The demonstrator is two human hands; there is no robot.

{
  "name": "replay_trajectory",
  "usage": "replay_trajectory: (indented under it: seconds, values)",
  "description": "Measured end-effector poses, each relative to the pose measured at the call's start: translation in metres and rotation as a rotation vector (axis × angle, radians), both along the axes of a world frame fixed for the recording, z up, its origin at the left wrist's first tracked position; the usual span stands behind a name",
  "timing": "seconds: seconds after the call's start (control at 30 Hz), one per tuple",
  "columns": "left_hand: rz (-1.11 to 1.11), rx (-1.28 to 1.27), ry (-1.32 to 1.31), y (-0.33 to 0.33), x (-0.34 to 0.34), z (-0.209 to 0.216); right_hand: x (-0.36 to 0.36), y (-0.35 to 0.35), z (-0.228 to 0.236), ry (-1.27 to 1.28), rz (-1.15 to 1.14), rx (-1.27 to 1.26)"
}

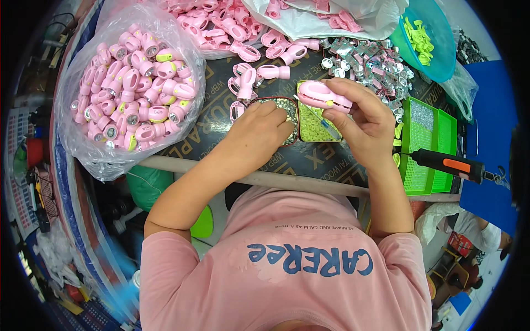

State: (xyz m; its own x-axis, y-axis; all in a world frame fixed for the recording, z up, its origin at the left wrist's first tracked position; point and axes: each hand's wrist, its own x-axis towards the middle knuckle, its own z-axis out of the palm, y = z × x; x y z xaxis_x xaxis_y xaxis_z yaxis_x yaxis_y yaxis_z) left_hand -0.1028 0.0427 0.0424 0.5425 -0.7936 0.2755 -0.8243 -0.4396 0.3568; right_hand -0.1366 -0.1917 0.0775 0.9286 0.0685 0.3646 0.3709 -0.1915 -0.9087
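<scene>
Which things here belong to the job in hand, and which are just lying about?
Apparently in use:
pink flashlight shell, in right hand
box of metallic-looking parts, under left hand
box of yellow-green pieces

Probably lying about:
crumpled clear plastic, far left
blue panel, right

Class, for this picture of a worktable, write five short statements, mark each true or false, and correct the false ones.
1. The right hand holds a pink casing. True.
2. The clear bag at the picture's left holds pink torches. True.
3. The left hand is inside that bag. False: it is at the red-rimmed tin.
4. The teal bowl holds pink pieces. False: its pieces are yellow-green.
5. The green tray is right of the right hand. True.
</scene>
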Motion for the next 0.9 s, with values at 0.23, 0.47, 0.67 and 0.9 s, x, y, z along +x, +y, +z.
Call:
replay_trajectory:
  seconds: [0.23, 0.47, 0.67, 0.9]
  values:
    - [-0.027, 0.034, 0.049, 0.002, 0.005, 0.0, 0.0, 0.001, 0.001, -0.016, -0.025, -0.022]
    - [0.274, -0.466, 0.316, 0.009, 0.012, 0.014, 0.001, 0.003, 0.005, -0.047, -0.074, -0.133]
    - [0.259, -0.798, 0.565, 0.007, 0.014, 0.01, 0.002, 0.016, 0.005, -0.061, -0.051, -0.151]
    - [0.223, -0.789, 0.53, 0.012, 0.013, 0.013, 0.002, 0.023, 0.007, -0.034, -0.053, -0.088]
